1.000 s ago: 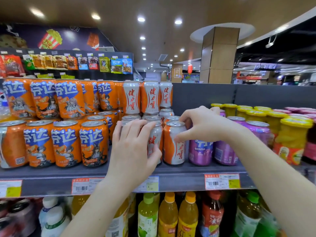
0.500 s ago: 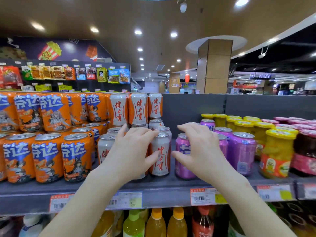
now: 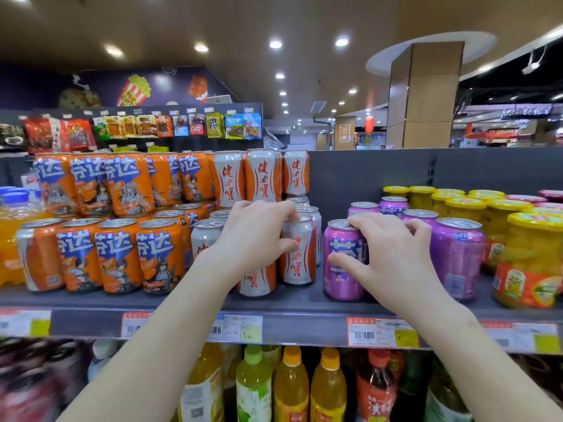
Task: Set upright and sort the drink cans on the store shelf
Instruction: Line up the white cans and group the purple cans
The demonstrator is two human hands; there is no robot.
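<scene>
head view: single, worn on the person's head | faces forward, roughly level with the can shelf (image 3: pixel 292 303) | close in, both forearms entering from below | wide angle, ceiling above, bottles (image 3: pixel 291 388) below

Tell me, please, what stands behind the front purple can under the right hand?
More purple cans stand upright behind the front purple can; the right hand covers the one directly behind it.

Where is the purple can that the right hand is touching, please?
In the head view, the purple can stands upright at the shelf's front edge, right of centre, just right of a white-and-orange can, under the right hand.
</scene>
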